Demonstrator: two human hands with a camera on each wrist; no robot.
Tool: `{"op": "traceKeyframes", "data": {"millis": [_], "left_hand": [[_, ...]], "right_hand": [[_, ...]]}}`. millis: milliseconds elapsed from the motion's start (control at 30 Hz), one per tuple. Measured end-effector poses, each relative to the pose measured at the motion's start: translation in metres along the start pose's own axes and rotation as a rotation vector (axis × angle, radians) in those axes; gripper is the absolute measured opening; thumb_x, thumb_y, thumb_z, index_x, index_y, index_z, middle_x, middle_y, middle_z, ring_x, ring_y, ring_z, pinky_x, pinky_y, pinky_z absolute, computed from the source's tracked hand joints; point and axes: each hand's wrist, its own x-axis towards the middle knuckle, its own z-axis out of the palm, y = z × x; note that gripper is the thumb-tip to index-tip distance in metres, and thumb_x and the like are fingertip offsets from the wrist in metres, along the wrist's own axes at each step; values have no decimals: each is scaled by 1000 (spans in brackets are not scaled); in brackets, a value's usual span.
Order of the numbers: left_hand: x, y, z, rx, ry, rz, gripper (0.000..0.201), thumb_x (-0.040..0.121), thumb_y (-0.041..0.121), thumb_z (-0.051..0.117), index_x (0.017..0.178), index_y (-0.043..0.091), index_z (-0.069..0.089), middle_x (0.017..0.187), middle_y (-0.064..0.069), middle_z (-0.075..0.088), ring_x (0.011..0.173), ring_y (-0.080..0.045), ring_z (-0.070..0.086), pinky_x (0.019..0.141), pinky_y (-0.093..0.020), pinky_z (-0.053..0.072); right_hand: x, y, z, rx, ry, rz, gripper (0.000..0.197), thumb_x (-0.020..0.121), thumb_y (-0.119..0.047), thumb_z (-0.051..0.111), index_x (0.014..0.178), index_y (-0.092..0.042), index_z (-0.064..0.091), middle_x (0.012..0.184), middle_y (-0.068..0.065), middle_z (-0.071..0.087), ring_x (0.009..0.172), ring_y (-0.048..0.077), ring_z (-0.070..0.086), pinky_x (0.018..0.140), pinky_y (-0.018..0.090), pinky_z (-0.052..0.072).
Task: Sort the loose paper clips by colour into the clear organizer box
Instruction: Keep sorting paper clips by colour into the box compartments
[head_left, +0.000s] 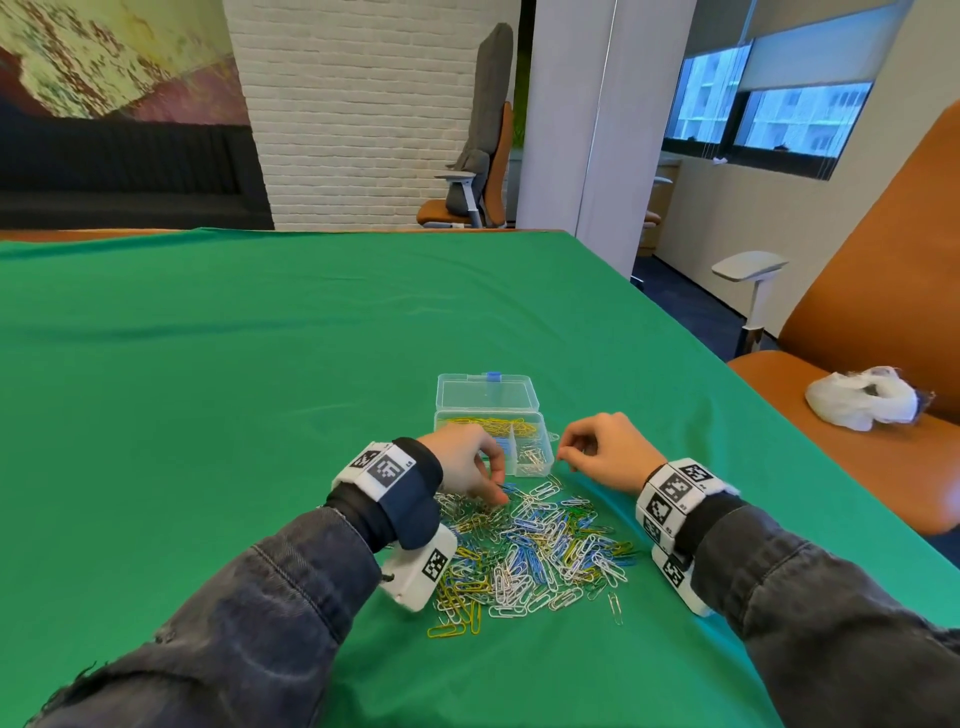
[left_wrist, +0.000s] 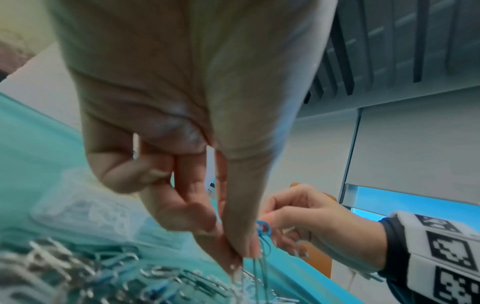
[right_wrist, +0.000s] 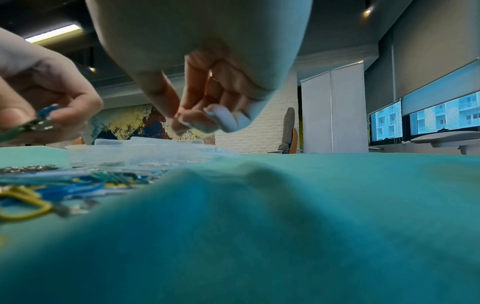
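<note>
A heap of loose paper clips (head_left: 540, 545) in white, blue, yellow and green lies on the green cloth in front of me. Just beyond it stands the clear organizer box (head_left: 542, 451), lid (head_left: 485, 392) flipped back, with yellow clips in its far compartment and silvery ones at the near right. My left hand (head_left: 498, 496) reaches down to the heap's far edge and pinches blue clips (left_wrist: 263, 230) between thumb and fingers (left_wrist: 233, 246). My right hand (head_left: 563, 457) hovers right of the box, fingers curled with thumb against fingertips (right_wrist: 179, 123); I see no clip in it.
The green cloth (head_left: 260, 364) covers the whole table. The table's right edge runs diagonally close to my right arm. An orange chair with a crumpled white plastic bag (head_left: 862, 397) on its seat stands beyond that edge.
</note>
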Motion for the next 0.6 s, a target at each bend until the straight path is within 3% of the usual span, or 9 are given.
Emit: {"op": "traceKeyframes", "data": {"millis": [100,233,400,500,600], "left_hand": [[5,3,7,-67,87,-5,18,80,26,78,78,19,61,70,3,66,59,-6,57,58,-19,43],[12,5,15,-142,182,-13,19,77,27,80,77,19,63,69,1,64,60,-10,56,59,-21,44],[15,6,23,-171,224,-3,21,76,29,80,73,22,61,65,4,65,55,-6,56,55,-21,41],[15,6,23,-180,232,0,20,76,28,80,74,21,62,61,6,62,51,-4,53,51,-20,38],[15,6,22,-204,220,-2,20,77,27,81,73,20,62,63,4,64,54,-7,56,56,-21,44]], "right_hand": [[-2,-3,-1,64,81,-58,15,86,-18,64,72,-15,70,62,-5,66,61,17,64,66,34,55],[-5,-11,-1,174,32,-161,18,86,-30,70,74,-17,71,65,-3,68,60,22,61,61,33,51],[-6,-13,0,206,-63,-205,17,82,-34,74,79,-18,74,70,-7,69,53,4,51,55,18,45],[-6,-13,0,212,-78,-208,15,82,-30,75,78,-15,74,68,-7,68,53,2,51,56,16,44],[-5,-13,1,202,-85,-211,14,86,-27,71,79,-14,72,69,-7,67,56,2,54,59,17,47]]}}
